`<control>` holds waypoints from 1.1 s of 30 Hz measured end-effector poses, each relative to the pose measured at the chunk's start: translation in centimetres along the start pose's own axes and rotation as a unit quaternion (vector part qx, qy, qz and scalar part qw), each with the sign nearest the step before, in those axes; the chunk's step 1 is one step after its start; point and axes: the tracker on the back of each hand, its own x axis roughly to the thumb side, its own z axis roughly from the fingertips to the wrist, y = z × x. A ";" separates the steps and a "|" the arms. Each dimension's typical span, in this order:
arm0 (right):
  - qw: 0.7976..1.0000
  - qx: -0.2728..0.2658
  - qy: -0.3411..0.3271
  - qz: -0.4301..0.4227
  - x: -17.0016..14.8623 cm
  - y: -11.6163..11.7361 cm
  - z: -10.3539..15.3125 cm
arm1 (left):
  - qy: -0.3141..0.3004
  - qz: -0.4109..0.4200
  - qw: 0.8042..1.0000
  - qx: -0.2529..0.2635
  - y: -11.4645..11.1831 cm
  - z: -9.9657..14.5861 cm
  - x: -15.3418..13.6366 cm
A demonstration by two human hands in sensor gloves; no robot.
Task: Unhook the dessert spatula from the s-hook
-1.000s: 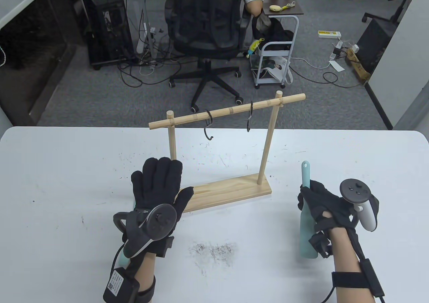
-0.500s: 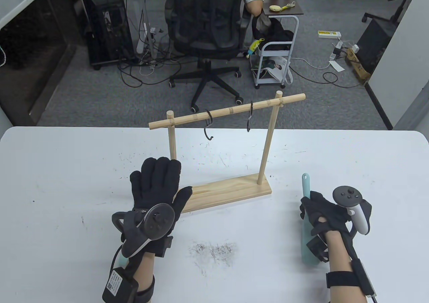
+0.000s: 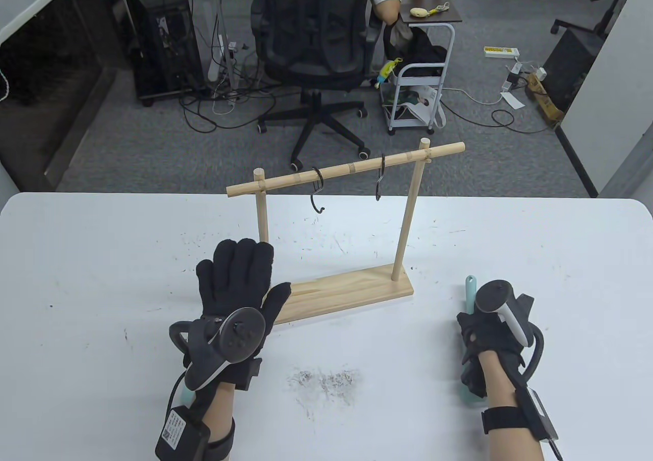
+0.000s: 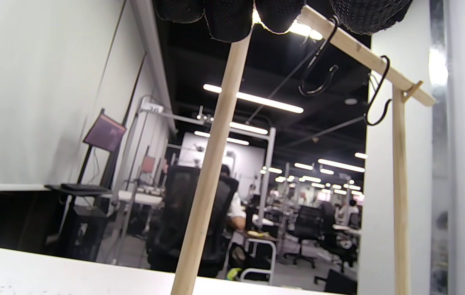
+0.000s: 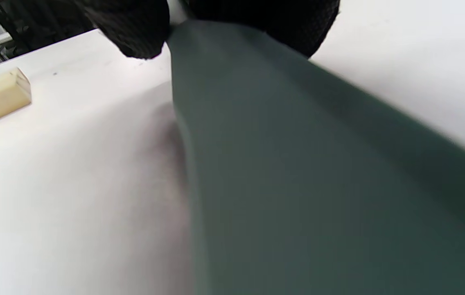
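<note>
White table (image 3: 102,257), scuffed w/ dark marks; office chair (image 3: 311,37) behind.

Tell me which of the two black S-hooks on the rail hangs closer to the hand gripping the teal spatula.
The S-hook beside the rack's taller post: it hangs on the right hand's side, while the other hook hangs nearer the left hand.

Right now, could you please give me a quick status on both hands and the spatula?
Left hand open, flat by rack base. Right hand holds spatula, low over table. Both s-hooks bare; nothing in the way.
</note>
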 end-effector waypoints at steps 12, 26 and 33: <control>0.988 -0.047 0.021 0.142 1.6 1.2 0.3 | 0.002 -0.002 1.000 -0.004 0.0 -0.1 0.0; 0.975 -0.074 0.026 0.209 2.5 2.1 0.7 | 0.001 -0.006 1.000 -0.008 -0.2 -0.1 0.1; 0.976 -0.062 0.029 0.207 2.5 2.2 0.6 | 0.001 -0.005 1.000 -0.007 -0.2 -0.1 0.2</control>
